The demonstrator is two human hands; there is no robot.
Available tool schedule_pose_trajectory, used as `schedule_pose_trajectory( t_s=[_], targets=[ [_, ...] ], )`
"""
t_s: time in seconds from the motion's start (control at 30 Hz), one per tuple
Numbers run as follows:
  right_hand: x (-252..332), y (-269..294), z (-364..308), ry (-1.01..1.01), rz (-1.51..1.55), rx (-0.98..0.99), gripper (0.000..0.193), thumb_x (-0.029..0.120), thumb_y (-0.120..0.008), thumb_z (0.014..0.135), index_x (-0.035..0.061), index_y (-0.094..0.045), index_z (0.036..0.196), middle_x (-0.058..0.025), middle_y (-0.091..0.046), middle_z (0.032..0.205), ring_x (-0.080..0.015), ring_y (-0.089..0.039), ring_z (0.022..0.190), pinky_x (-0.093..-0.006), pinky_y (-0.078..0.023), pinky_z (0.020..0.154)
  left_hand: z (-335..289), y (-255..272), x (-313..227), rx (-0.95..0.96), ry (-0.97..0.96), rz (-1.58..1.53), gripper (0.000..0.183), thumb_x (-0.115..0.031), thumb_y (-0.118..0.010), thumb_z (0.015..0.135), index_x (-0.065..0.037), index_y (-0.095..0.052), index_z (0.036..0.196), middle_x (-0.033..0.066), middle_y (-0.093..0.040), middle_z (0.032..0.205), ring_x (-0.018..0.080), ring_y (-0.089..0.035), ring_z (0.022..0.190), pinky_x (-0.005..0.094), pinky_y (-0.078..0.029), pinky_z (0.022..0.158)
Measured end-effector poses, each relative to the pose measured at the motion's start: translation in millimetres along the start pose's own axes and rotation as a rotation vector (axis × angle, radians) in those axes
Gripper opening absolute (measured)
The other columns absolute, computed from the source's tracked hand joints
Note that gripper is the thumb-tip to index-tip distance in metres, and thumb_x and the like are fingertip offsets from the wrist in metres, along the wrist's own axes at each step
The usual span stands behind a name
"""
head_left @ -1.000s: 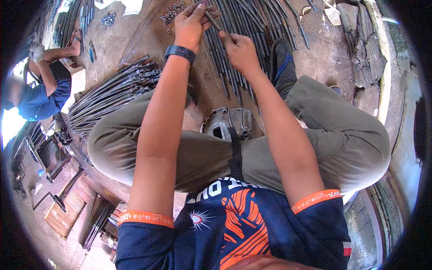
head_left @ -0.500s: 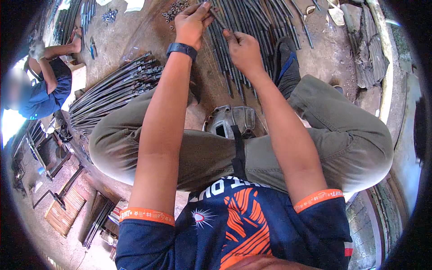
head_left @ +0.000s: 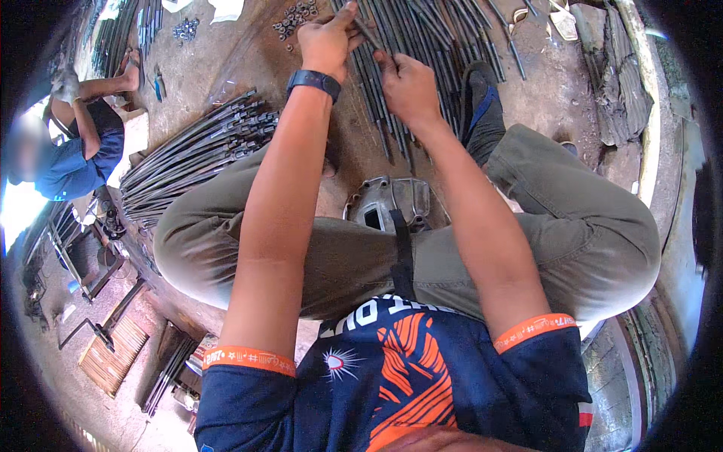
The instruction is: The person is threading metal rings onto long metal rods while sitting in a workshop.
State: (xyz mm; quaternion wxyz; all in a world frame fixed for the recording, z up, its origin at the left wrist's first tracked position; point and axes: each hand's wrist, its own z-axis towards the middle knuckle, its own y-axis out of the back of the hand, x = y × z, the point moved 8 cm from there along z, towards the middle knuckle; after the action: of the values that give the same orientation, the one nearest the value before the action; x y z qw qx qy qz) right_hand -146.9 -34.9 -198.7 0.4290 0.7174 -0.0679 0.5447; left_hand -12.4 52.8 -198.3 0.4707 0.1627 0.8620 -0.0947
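Note:
At the top of the view, my left hand (head_left: 324,47), with a dark watch on its wrist, has its fingers closed on the far part of a dark metal rod (head_left: 367,32). My right hand (head_left: 412,89) pinches the near end of that rod between thumb and fingers. The rod slants between the two hands, above many similar dark rods (head_left: 422,32) spread on the ground. Small metal nuts (head_left: 292,21) lie in a loose pile just left of my left hand. Any small part at my left fingertips is too hard to make out.
A bundle of rods with thicker ends (head_left: 199,154) lies left of my knee. Between my legs rests a grey welding mask (head_left: 385,202) with a dark window. Pliers (head_left: 158,83) and another nut pile (head_left: 185,29) lie farther left. Another person (head_left: 83,154) sits at far left.
The whole view has shifted slightly. My left hand is a little lower and further right; my right hand holds nearly the same place on the rod.

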Motion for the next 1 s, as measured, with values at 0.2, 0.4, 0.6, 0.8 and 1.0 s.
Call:
schedule_pose_trajectory(
  t_s=[0.2, 0.4, 0.6, 0.8, 1.0],
  targets=[
    [-18, -24, 3, -0.117, 0.481, 0.257, 0.041, 0.033, -0.056, 0.087, -0.0045, -0.058, 0.072, -0.0167, -0.046, 0.052, -0.0219, -0.048, 0.046, -0.0354, -0.035, 0.047, 3, -7, -5, 0.287, -0.267, -0.209, 0.028, -0.021, -0.054, 0.090, 0.005, -0.057, 0.096, 0.0134, -0.064, 0.091, 0.0213, -0.065, 0.083, 0.0270, -0.051, 0.067],
    [-14, -16, 6, -0.010, 0.242, 0.108, 0.041, 0.033, -0.057, 0.086, -0.0044, -0.059, 0.071, -0.0132, -0.042, 0.047, -0.0198, -0.041, 0.040, -0.0348, -0.033, 0.044, 0, 1, -25, 0.067, -0.363, 0.351, 0.040, -0.036, -0.052, 0.089, 0.002, -0.064, 0.086, 0.0142, -0.066, 0.082, 0.0267, -0.065, 0.080, 0.0348, -0.051, 0.065],
    [4, -5, -9, -0.078, -0.012, 0.066, 0.037, 0.036, -0.049, 0.086, 0.0005, -0.060, 0.081, -0.0270, -0.058, 0.072, -0.0441, -0.057, 0.072, -0.0507, -0.045, 0.065, 0, -35, -63, -0.129, -0.544, 1.500, 0.050, -0.045, -0.041, 0.084, -0.001, -0.065, 0.092, 0.0251, -0.061, 0.090, 0.0427, -0.058, 0.087, 0.0485, -0.046, 0.079],
    [6, 3, -2, -0.153, 0.002, 0.088, 0.038, 0.034, -0.049, 0.087, -0.0016, -0.060, 0.081, -0.0287, -0.058, 0.076, -0.0440, -0.057, 0.074, -0.0504, -0.044, 0.067, 24, -44, -41, 0.050, -0.781, 1.491, 0.028, -0.024, -0.042, 0.082, -0.003, -0.061, 0.080, 0.0219, -0.061, 0.078, 0.0394, -0.060, 0.077, 0.0486, -0.048, 0.067],
    [-18, -8, 12, -0.052, 0.296, 0.171, 0.048, 0.041, -0.053, 0.087, -0.0040, -0.054, 0.069, -0.0081, -0.049, 0.049, -0.0209, -0.044, 0.041, -0.0346, -0.037, 0.044, -2, -56, -47, 0.163, -1.251, 1.388, 0.021, -0.020, -0.046, 0.084, -0.004, -0.057, 0.075, 0.0201, -0.057, 0.068, 0.0376, -0.058, 0.068, 0.0472, -0.044, 0.058]
  ],
)
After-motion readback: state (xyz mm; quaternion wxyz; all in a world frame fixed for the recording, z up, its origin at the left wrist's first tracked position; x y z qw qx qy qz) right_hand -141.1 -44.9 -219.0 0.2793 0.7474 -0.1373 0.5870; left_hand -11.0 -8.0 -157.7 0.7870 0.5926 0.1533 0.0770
